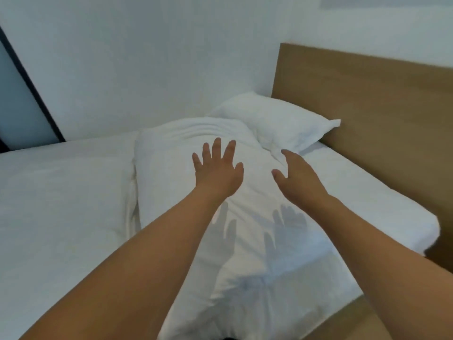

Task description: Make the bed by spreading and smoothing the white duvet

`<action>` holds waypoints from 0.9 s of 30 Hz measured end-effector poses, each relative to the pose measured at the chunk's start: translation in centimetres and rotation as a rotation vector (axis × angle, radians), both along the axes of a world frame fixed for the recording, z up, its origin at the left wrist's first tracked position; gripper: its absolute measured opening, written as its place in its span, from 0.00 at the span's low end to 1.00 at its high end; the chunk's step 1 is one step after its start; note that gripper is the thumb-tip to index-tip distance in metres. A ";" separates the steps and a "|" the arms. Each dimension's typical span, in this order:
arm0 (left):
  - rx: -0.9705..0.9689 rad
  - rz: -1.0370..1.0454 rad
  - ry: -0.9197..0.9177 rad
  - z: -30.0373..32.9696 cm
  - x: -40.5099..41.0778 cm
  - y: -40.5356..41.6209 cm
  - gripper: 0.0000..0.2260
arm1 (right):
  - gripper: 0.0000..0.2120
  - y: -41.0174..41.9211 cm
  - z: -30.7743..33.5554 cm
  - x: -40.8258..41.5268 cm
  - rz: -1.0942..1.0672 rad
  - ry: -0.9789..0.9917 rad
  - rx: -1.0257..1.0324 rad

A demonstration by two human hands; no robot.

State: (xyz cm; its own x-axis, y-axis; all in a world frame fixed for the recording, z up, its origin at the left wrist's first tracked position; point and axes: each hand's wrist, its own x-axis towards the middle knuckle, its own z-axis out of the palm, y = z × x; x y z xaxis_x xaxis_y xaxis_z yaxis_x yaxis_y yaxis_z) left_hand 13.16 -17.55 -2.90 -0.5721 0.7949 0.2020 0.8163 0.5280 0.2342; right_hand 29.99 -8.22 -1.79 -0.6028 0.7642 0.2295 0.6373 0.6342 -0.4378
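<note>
The white duvet (171,168) lies folded into a long thick strip across the bed, running from near me toward the far wall. Its far end is creased and bunched against a white pillow (277,119). My left hand (218,168) hovers over the strip with fingers spread, holding nothing. My right hand (296,175) hangs just to the right, open, fingers slightly curved, above the duvet's right edge. Shadows of both hands fall on the cloth below my wrists.
A white sheeted mattress (56,204) spreads to the left and shows at the right corner (397,217). A wooden headboard (367,99) stands along the right. White walls close off the back, and a dark-framed panel (22,101) is at far left.
</note>
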 end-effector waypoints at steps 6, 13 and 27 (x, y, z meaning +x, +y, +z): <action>-0.042 -0.132 -0.003 -0.6 6.1 7.3 0.29 | 0.29 5.9 -0.6 7.0 -0.121 -0.022 0.038; -0.123 -0.079 -0.083 0.7 5.6 15.5 0.34 | 0.29 14.3 -0.1 8.2 -0.116 -0.096 0.102; -0.219 -0.069 -0.113 -1.0 4.3 39.1 0.46 | 0.42 42.8 -2.1 5.0 -0.087 -0.466 0.417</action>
